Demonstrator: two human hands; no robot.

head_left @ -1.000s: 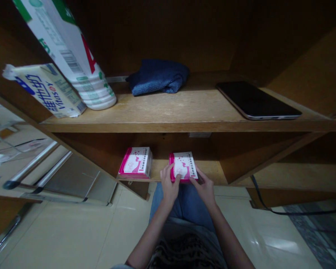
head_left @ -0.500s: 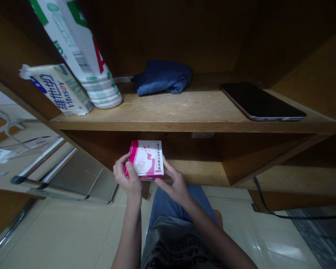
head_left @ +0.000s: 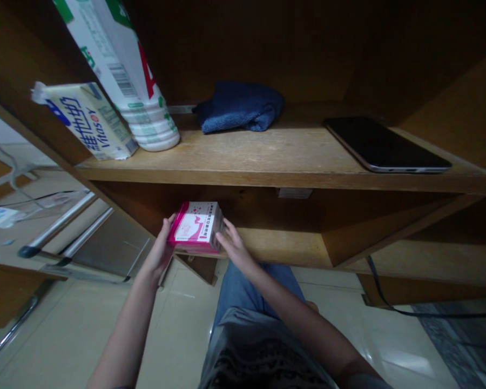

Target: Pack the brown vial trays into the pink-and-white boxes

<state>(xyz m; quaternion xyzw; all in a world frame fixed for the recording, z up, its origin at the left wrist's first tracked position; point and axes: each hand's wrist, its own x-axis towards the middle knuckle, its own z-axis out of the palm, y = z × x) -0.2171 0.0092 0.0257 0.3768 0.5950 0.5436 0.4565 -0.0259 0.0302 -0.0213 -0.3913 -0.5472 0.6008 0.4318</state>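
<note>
A pink and white cardboard box with dark printed characters is at the left front of the lower compartment. My left hand grips its left side, and some of its fingers are hidden behind the box. Against the right side press the fingers and thumb of my right hand. The printed face is turned up, and the front and right sides of the box also show. Whether its underside rests on the lower shelf cannot be made out.
Above runs an upper shelf bearing a Vitasoy carton, a white bottle, a folded blue cloth and a black tablet. A metal-edged cabinet stands at left. A black cable hangs at right.
Both hands have moved left with the box, which has tilted so that its front and right sides show more. My left hand has shifted from the front corner to the left side.
</note>
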